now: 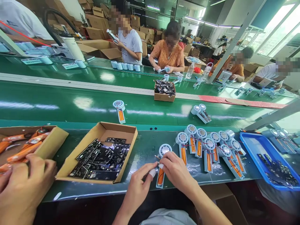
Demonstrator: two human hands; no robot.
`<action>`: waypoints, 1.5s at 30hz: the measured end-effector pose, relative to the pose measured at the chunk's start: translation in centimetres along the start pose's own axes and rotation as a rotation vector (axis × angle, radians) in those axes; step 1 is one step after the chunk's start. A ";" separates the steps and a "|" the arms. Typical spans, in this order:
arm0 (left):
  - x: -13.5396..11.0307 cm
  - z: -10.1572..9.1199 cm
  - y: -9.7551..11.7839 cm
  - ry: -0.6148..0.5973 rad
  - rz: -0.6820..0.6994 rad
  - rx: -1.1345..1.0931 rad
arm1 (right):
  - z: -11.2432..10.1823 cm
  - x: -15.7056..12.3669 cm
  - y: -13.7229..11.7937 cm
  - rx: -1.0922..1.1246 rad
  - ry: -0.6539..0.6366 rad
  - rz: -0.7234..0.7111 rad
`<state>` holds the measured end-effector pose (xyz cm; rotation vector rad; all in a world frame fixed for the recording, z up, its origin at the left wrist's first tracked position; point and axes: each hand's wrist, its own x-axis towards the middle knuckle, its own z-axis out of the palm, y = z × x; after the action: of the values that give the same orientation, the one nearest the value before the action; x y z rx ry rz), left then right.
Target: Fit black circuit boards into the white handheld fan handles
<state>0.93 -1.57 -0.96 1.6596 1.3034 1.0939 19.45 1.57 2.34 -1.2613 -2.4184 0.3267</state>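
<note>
My left hand (pixel 142 179) and my right hand (pixel 176 170) meet over a light-blue handheld fan (pixel 160 182) lying on the bench in front of me. Its round grille points away from me, and an orange battery sits in the open handle. Both hands are closed in a pinch, fingertips close together at thin wires (pixel 157 157) just below the fan's head. White covers wrap some fingertips. My fingers hide the wire ends and part of the handle. Right of my hands lie several similar open fans (pixel 209 147) with orange batteries and thin red wires.
Left of me stands a cardboard tray (pixel 61 167) of black circuit boards. A co-worker's hand (pixel 25 184) reaches by a box of orange batteries (pixel 29 148). At right is a blue tray (pixel 249 147) with boards. Beyond runs a green conveyor (pixel 140 109); co-workers sit across it.
</note>
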 end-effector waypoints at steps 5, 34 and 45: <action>0.6 -0.8 0.1 -0.094 -0.172 -0.183 | 0.4 0.0 1.0 0.206 -0.008 -0.031; 1.2 -1.2 -1.2 -0.242 -0.125 -0.447 | -2.9 2.0 -1.0 0.360 -0.310 -0.032; -0.5 -0.6 -0.6 -0.074 -0.242 -0.398 | 0.2 0.5 -0.1 0.569 0.064 0.215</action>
<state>0.07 -1.91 -1.41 1.2036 1.1181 1.0534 19.04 1.92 2.27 -1.2292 -1.9290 0.9407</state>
